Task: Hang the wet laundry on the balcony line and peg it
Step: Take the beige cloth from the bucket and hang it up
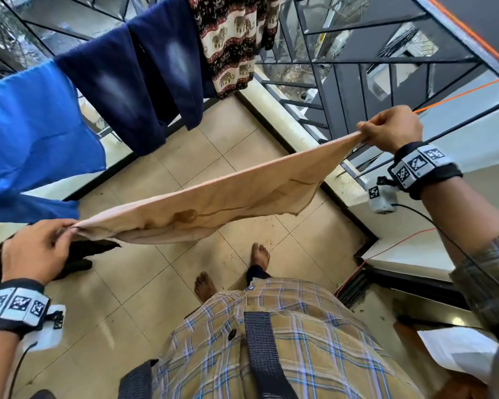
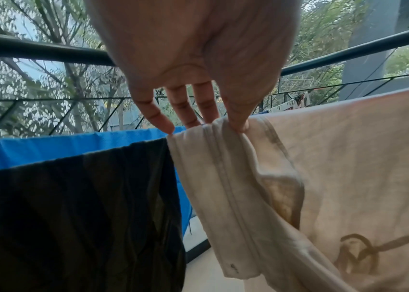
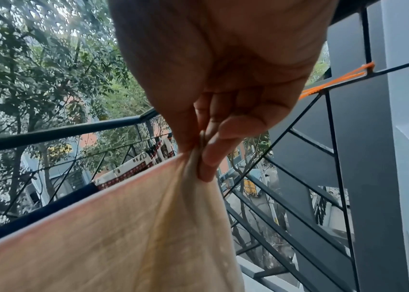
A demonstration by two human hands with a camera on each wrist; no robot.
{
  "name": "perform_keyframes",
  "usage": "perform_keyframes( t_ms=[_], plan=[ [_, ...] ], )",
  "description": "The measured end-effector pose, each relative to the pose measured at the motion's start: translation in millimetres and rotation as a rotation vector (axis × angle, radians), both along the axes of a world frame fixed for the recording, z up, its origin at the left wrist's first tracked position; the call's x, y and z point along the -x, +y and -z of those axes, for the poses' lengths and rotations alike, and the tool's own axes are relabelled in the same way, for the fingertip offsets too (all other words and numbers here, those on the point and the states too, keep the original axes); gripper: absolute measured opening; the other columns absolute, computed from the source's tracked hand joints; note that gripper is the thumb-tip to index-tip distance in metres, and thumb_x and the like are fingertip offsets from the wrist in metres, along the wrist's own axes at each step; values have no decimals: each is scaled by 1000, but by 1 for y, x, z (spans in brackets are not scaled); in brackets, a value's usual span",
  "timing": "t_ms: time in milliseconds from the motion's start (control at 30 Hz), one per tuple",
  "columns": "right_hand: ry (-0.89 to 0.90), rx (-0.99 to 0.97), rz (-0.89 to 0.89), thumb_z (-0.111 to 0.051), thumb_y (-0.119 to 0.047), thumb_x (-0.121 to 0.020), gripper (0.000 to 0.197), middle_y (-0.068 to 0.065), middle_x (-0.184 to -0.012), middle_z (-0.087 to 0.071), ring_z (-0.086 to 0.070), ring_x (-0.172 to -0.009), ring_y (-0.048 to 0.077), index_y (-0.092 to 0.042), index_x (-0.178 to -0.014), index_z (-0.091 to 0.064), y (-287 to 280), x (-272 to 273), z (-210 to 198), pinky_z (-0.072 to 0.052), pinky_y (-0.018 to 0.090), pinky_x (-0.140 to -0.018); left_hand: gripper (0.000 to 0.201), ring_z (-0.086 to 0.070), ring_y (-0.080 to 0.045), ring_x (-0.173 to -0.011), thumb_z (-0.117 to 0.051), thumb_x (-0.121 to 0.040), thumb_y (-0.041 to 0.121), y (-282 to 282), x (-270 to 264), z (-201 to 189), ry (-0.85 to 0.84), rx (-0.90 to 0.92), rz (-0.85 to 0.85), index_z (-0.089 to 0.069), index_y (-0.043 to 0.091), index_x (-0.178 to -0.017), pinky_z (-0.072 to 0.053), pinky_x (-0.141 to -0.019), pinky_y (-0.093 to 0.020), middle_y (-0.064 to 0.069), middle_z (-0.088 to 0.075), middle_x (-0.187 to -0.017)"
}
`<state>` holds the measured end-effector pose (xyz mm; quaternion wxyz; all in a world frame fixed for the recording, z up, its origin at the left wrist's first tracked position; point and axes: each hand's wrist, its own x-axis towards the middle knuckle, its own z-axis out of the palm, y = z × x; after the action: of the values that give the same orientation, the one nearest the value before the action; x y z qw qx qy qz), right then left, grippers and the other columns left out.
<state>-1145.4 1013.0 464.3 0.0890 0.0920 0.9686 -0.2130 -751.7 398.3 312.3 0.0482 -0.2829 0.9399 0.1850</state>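
Observation:
A beige garment (image 1: 213,194) with a brown line drawing is stretched wide between both hands above the balcony floor. My left hand (image 1: 67,230) pinches its left corner, seen close as bunched seams (image 2: 213,138) under the fingertips (image 2: 240,126). My right hand (image 1: 363,133) pinches the right corner (image 3: 195,158) between thumb and fingers. The orange line (image 1: 458,96) runs from behind the right hand to the grille; its knot (image 3: 368,67) is tied on a bar. I see no pegs.
A bright blue cloth (image 1: 32,133), dark blue jeans (image 1: 133,82) and an elephant-print fabric (image 1: 231,38) hang along the far line. A black garment (image 2: 73,217) hangs beside my left hand. Black metal grille (image 1: 343,70) encloses the balcony. My bare feet (image 1: 260,254) stand on beige tiles.

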Motion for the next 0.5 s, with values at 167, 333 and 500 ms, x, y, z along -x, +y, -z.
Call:
perform_keyframes(
  t_ms=[167, 333, 500],
  plan=[
    [-32, 107, -16, -76, -39, -80, 21, -1, -62, -72, -70, -65, 4, -18, -75, -76, 11, 9, -15, -60, 25, -71, 32, -63, -25, -94, -44, -91, 57, -13, -6, -10, 16, 21, 0, -64, 38, -108, -48, -84, -37, 2, -70, -100],
    [59, 200, 10, -76, -33, -80, 18, -18, -58, -68, -69, -59, 2, -22, -67, -71, 19, 17, -28, -60, 27, -72, 35, -63, -27, -95, -47, -90, 55, 5, -10, -32, 22, 60, 19, -64, 32, -111, -50, -83, -44, 2, -70, -97],
    [148, 183, 8, -69, -29, -79, 7, -12, -55, -67, -69, -59, 1, -32, -73, -71, 24, 4, -24, -60, 22, -66, 34, -64, -26, -92, -45, -90, 56, 11, -17, -32, 16, 62, 19, -64, 35, -109, -51, -82, -45, 3, -70, -93]
  ],
)
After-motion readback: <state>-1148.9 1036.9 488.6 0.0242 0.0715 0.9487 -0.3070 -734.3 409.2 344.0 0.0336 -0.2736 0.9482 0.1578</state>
